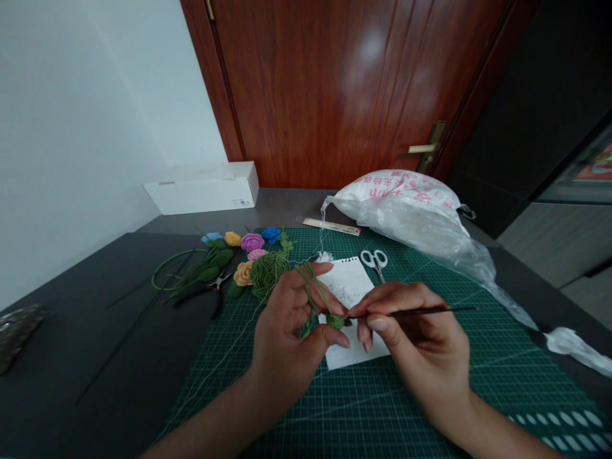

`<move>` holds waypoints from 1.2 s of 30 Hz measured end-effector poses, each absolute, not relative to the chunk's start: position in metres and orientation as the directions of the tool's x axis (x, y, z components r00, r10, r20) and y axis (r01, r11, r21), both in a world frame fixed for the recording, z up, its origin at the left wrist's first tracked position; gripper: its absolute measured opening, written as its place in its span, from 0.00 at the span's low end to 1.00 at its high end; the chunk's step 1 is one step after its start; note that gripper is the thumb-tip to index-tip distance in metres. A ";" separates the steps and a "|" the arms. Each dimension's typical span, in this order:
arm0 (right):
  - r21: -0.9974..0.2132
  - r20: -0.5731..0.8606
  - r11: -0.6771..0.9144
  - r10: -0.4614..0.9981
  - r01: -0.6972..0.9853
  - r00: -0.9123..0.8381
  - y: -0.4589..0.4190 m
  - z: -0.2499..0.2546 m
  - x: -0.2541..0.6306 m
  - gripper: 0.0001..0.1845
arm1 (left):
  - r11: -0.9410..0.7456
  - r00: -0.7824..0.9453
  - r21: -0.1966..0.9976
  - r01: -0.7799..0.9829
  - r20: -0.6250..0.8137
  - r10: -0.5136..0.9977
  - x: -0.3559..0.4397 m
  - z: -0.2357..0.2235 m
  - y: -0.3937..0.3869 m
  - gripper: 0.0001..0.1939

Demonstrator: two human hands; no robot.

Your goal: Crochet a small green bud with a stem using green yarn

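Note:
My left hand [291, 325] pinches a small green crocheted piece [335, 322], with green yarn [308, 287] looped over its fingers. My right hand [411, 325] grips a thin dark crochet hook [430, 311], whose tip meets the green piece. Beneath both hands lies a white sheet of notepaper [347, 284] on a green cutting mat [421, 395]. A tangled bundle of green yarn [268, 274] sits just beyond my left hand, beside crocheted flowers in orange [243, 273], pink [257, 254], purple [252, 242] and blue [271, 234].
White-handled scissors [373, 260] and a ruler [332, 226] lie beyond the paper. To the left are pliers [215, 287] and green-stemmed leaves [201, 268]. A white plastic bag [406, 204] spreads along the right, a white box [203, 188] stands at the back, and a wooden door rises behind.

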State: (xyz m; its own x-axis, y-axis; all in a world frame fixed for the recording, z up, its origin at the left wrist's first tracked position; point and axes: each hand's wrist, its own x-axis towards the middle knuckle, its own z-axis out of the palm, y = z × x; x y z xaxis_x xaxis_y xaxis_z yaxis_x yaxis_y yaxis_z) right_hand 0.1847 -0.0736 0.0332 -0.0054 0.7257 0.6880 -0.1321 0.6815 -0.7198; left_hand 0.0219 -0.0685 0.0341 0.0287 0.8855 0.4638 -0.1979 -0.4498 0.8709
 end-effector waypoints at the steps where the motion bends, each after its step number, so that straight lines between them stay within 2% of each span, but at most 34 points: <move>1: -0.717 0.691 0.684 0.723 -0.133 -0.008 -0.074 0.033 0.185 0.11 | -0.449 0.028 0.871 -0.199 0.463 0.886 0.022 0.034 -0.068 0.34; 9: -0.694 0.720 0.717 0.693 -0.070 -0.031 -0.075 0.033 0.183 0.10 | -0.464 0.013 0.870 -0.164 0.472 0.881 0.023 0.032 -0.070 0.35; 15: -0.730 0.679 0.681 0.732 0.048 -0.053 -0.076 0.036 0.184 0.06 | -0.468 0.012 0.868 -0.164 0.477 0.879 0.023 0.031 -0.071 0.35; 17: -0.789 0.613 0.614 0.786 -0.014 -0.072 -0.074 0.037 0.185 0.04 | -0.463 0.024 0.870 -0.169 0.473 0.881 0.023 0.031 -0.071 0.36; 20: -0.868 0.473 0.444 0.875 -0.222 -0.101 -0.069 0.038 0.185 0.05 | -0.466 0.026 0.862 -0.198 0.480 0.877 0.024 0.030 -0.072 0.36; 22: -0.882 0.398 0.333 0.906 -0.332 -0.147 -0.067 0.037 0.183 0.08 | -0.471 0.023 0.857 -0.209 0.486 0.874 0.025 0.030 -0.071 0.36; 25: -0.882 0.338 0.242 0.923 -0.405 -0.185 -0.065 0.036 0.182 0.09 | -0.472 0.020 0.858 -0.203 0.485 0.874 0.026 0.032 -0.069 0.36; 28: -0.867 0.353 0.265 0.924 -0.421 -0.145 -0.066 0.036 0.181 0.08 | -0.477 0.016 0.850 -0.222 0.492 0.870 0.026 0.033 -0.069 0.36; 36: -0.851 0.450 0.399 0.889 -0.341 -0.085 -0.070 0.034 0.182 0.04 | -0.473 0.010 0.850 -0.231 0.488 0.873 0.024 0.035 -0.071 0.36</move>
State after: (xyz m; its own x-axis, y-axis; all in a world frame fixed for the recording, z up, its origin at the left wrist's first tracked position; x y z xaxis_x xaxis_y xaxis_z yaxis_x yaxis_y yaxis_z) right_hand 0.1816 -0.0698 0.0339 -0.0847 0.8888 0.4503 -0.3408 0.3988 -0.8513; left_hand 0.0239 -0.0706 0.0351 0.0103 0.8727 0.4881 -0.2308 -0.4729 0.8504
